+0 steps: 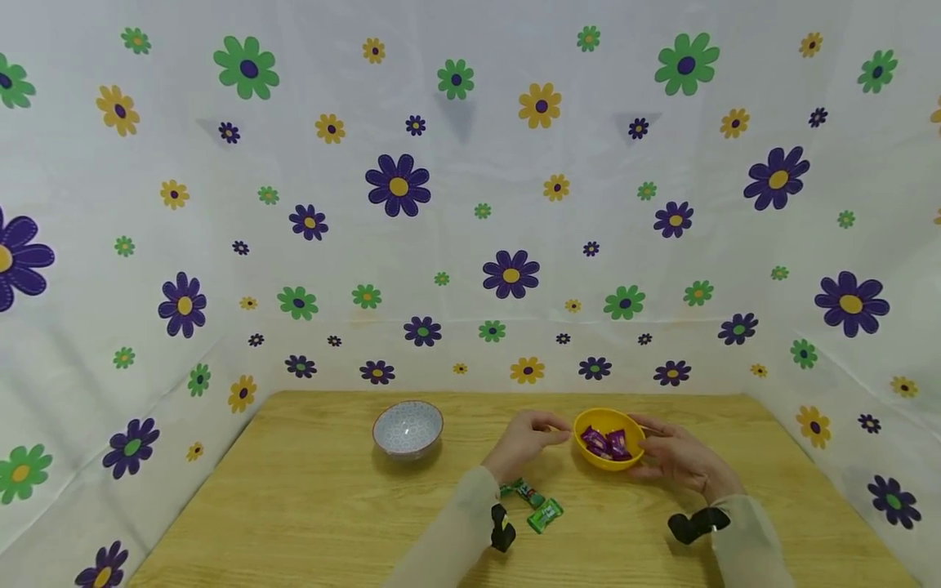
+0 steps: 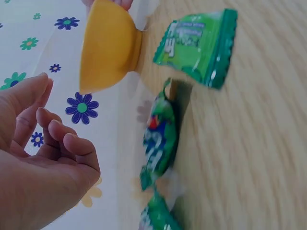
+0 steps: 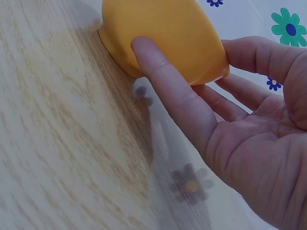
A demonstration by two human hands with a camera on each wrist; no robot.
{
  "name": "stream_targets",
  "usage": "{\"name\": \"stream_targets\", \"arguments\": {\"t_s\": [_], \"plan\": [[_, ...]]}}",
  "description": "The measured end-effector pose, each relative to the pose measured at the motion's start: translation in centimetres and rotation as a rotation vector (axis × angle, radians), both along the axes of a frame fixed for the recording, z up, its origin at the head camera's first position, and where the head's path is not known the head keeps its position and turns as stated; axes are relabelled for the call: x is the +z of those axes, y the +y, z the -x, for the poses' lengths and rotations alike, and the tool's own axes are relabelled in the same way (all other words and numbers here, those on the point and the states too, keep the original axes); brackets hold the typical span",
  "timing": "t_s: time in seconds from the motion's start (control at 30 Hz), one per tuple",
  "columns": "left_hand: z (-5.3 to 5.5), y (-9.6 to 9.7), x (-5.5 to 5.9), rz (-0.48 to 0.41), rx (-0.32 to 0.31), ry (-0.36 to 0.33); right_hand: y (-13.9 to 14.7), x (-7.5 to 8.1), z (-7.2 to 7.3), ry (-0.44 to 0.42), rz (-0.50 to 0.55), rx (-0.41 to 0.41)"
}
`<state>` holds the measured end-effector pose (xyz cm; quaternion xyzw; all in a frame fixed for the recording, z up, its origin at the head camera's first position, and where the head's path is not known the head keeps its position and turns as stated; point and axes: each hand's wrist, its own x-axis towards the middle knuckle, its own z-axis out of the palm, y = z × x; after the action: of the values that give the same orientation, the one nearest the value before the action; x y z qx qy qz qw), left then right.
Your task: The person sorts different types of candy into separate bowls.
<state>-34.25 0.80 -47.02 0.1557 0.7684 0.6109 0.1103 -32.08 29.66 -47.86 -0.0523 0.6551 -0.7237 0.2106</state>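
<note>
A yellow bowl (image 1: pixel 609 465) stands on the right part of the table with several purple-wrapped candies (image 1: pixel 617 445) in it. My right hand (image 1: pixel 680 459) grips it from the right, with fingers at the rim and another digit (image 3: pixel 152 57) against the outer wall. On the bowl's left side is my left hand (image 1: pixel 528 441), its fingers loosely bent and holding nothing. The left wrist view shows a gap between those fingers and the bowl. Below the left hand lie green-wrapped candies (image 1: pixel 546 516), one partly hidden by the left wrist.
A pale patterned bowl (image 1: pixel 408 431) with a reddish rim sits farther left on the wooden table (image 1: pixel 309 490). Flower-printed white sheeting (image 1: pixel 441 237) encloses the table at the back and both sides.
</note>
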Motion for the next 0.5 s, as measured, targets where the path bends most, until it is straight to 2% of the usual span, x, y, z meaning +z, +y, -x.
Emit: {"name": "stream_targets", "arguments": {"t_s": [0.1,0.27,0.5], "plan": [[-0.1,-0.9,0.2,0.002,-0.007,0.01,0.1,0.0,0.0,0.002,-0.003,0.005],[-0.3,-2.8,0.0,0.02,-0.018,0.069,0.0,0.2,-0.2,-0.002,0.021,0.014],[-0.6,-5.2,-0.2,0.023,-0.017,0.067,-0.1,0.3,-0.2,-0.005,0.032,0.001]]}}
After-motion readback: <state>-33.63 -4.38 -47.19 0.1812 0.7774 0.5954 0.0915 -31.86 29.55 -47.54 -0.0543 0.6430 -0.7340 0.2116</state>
